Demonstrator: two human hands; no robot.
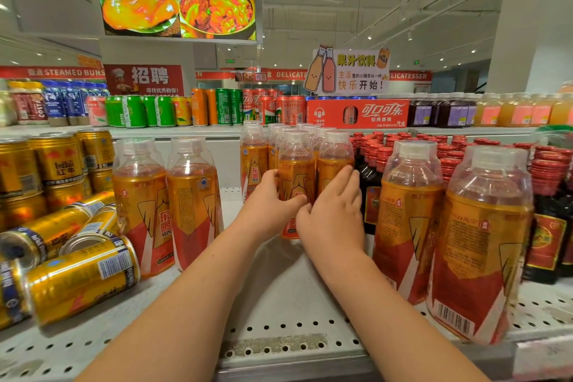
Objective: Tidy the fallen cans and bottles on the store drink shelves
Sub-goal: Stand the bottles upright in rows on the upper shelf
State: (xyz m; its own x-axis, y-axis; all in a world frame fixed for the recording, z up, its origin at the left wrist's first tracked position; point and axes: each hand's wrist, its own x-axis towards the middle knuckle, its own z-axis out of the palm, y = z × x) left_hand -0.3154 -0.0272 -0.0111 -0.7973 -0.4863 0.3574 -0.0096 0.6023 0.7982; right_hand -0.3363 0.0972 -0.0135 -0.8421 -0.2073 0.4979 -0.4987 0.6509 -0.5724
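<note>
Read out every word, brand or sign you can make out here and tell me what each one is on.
"STEAMED BUNS": red wall banner, far left.
"DELICATESSEN": red wall banner, right.
"招聘": red poster with chef.
"果汁饮料", "快乐开始!": white cardboard juice sign.
"可口可乐": red cola carton.
"RedBull 红牛": upright gold can.
"东鹏": orange plastic bottle, left.
"COSTA": small bottle, top shelf.
Barcodes, fine print and dark bottles' labels: too small to read.

fallen cans [74,263] lie left of upright bottles [167,205].
</note>
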